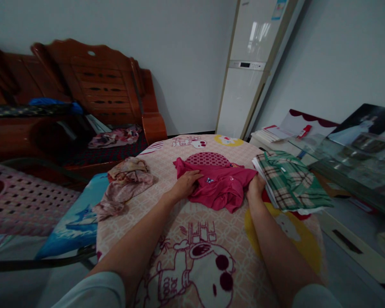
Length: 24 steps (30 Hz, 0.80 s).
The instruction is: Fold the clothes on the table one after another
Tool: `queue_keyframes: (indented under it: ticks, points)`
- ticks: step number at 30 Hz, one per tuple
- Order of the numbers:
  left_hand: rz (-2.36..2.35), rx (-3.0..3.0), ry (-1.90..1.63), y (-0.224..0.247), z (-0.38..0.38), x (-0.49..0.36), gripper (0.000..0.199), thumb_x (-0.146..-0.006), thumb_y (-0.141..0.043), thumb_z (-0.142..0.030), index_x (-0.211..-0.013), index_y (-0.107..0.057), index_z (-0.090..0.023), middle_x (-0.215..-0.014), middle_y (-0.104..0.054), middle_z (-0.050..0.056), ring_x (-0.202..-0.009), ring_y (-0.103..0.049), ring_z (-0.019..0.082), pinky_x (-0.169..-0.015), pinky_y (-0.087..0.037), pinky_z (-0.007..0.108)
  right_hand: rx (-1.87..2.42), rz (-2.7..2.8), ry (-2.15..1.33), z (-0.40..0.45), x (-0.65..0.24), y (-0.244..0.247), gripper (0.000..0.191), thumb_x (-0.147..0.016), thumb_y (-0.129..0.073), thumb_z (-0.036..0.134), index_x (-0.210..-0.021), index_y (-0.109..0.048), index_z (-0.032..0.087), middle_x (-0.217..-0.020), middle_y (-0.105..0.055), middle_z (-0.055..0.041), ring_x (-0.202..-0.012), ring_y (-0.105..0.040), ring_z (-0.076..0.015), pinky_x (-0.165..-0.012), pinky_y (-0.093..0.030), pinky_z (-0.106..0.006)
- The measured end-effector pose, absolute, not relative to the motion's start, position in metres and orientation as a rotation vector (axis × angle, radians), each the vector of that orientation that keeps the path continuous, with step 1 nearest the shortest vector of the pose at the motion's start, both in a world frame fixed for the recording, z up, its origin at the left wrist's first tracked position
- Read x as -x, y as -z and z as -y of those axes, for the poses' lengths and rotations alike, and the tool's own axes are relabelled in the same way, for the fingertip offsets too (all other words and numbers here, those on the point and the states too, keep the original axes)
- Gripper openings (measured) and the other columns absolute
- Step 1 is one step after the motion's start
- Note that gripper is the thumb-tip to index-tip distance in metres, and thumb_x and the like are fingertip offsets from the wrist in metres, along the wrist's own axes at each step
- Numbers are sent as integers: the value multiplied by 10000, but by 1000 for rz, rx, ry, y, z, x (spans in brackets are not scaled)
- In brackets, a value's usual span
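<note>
Shirt (216, 186): pink, creased, small printed motifs, lying on the tablecloth (176, 214). Left hand (190, 182): palm down on the shirt's left part, fingers extended over the fabric; whether the thumb pinches cloth cannot be told. Right hand (256, 186): grasping the shirt's right edge, fingertips partly hidden. Right of the shirt, and just beside the right hand: a clothes pile (288, 182), green plaid uppermost, white layers beneath. Left of the shirt, well apart: a crumpled floral cloth (126, 184). Beyond the shirt, to the left: a wooden bench (99, 85); beyond it, to the right: a tall white cabinet unit (244, 85) with a small display
</note>
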State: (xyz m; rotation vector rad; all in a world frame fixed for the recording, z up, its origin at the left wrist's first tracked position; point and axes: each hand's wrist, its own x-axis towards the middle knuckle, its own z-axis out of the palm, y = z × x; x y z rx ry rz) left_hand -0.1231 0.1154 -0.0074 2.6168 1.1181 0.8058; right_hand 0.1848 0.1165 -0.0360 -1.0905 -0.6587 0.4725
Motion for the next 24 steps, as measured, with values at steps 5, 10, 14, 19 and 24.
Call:
queue_keyframes:
  ticks: [5,10,14,19,24]
  points:
    - [-1071,-2437,-935,-7,-115,125,372,-786,-505,-87,-1090,-709,-153,-1245,-674,111,-1184,-609,243,-1067,-459,401,1183,666,-459,-106,-175,21,167,-710,-549,345,-690,-582,183,-651,-589,32,-636,-514,-137,-612,-484,-278]
    - [-1013,-2064,-1105,-37,-111,139,321,-861,-479,-246,-1069,-697,-135,-940,-710,58,-910,-648,202,-856,-532,322,1239,774,-570,-97,-169,9,274,-730,-556,438,-717,-624,173,-641,-601,16,-639,-520,-152,-577,-448,-260]
    - [-976,-1807,-1136,-42,-112,161,321,-773,-538,-246,-1020,-709,-135,-778,-674,19,-744,-631,161,-725,-532,268,1276,1053,-676,-91,-164,1,306,-718,-595,474,-720,-647,172,-654,-610,18,-664,-531,-163,-597,-428,-252]
    - [-948,-1894,-781,-30,-120,174,347,-654,-552,-188,-945,-737,-150,-855,-725,36,-837,-675,203,-809,-550,313,1346,1442,-821,-84,-163,-7,270,-662,-669,430,-639,-596,171,-579,-512,48,-588,-467,-133,-546,-354,-232]
    - [-1095,-2269,-710,-15,-130,169,419,-664,-647,-220,-1074,-711,-170,-1167,-699,89,-1111,-630,258,-1041,-459,362,1410,1819,-695,-78,-170,-16,141,-620,-672,276,-692,-602,177,-650,-569,41,-645,-490,-141,-606,-391,-239]
